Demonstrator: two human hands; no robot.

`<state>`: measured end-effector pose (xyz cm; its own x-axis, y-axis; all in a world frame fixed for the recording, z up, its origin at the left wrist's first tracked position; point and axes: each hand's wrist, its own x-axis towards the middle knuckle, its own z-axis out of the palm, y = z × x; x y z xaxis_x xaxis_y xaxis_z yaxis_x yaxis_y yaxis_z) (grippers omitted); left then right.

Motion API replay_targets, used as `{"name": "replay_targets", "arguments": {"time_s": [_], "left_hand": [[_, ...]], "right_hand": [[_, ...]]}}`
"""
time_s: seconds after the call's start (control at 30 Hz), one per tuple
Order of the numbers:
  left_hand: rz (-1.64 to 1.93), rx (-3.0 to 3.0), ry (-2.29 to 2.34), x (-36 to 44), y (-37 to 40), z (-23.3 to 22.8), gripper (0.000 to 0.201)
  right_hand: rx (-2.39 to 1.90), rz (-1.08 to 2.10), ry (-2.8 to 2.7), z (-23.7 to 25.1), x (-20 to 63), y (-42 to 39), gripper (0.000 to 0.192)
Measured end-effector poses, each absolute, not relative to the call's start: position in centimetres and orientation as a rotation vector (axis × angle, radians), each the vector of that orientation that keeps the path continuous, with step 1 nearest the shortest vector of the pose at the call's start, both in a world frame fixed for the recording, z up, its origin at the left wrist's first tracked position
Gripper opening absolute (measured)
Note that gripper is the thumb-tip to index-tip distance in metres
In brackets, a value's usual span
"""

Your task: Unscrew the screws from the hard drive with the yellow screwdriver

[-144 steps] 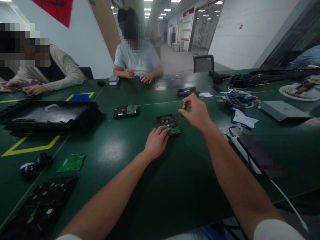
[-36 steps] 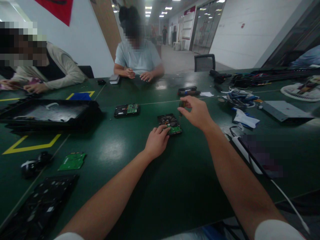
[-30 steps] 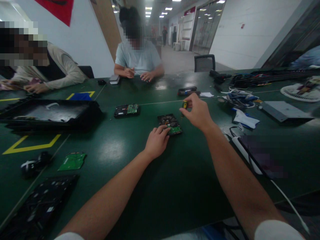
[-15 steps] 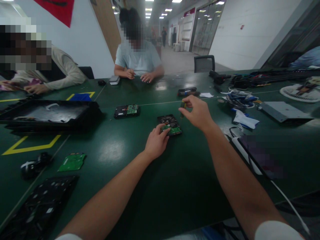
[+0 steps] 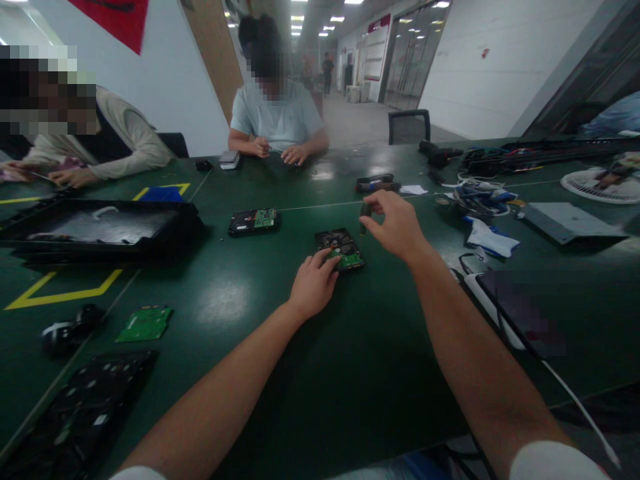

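A black hard drive (image 5: 337, 244) with a green circuit board on top lies on the dark green table (image 5: 350, 360) in front of me. My left hand (image 5: 313, 287) rests on its near left corner, fingertips pressing on it. My right hand (image 5: 397, 227) hovers just right of the drive and pinches the handle of a small screwdriver (image 5: 365, 215), held upright over the drive's far right corner. A second hard drive (image 5: 253, 221) lies further left.
A black tray (image 5: 100, 230) stands at left; a loose green board (image 5: 144, 324), a black part (image 5: 70, 331) and a keyboard-like panel (image 5: 80, 413) lie near left. Cables (image 5: 477, 197), cloth (image 5: 487, 239) and a grey box (image 5: 570, 223) crowd the right. Two people sit across the table.
The screwdriver handle has turned between my right fingers, its yellow mark showing and hiding. Both hands and the drive have stayed in place.
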<state>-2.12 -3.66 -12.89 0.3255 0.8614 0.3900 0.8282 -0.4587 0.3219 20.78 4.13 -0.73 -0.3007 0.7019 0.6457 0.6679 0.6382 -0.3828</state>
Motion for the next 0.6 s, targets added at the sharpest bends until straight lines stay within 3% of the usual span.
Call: {"name": "replay_targets", "arguments": {"time_s": [0.6], "left_hand": [[0.815,2.514,1.598,-2.08,-3.66,-12.87,0.044]], "right_hand": [[-1.118,0.131,-1.955,-1.29,20.46,4.27,0.032]]}}
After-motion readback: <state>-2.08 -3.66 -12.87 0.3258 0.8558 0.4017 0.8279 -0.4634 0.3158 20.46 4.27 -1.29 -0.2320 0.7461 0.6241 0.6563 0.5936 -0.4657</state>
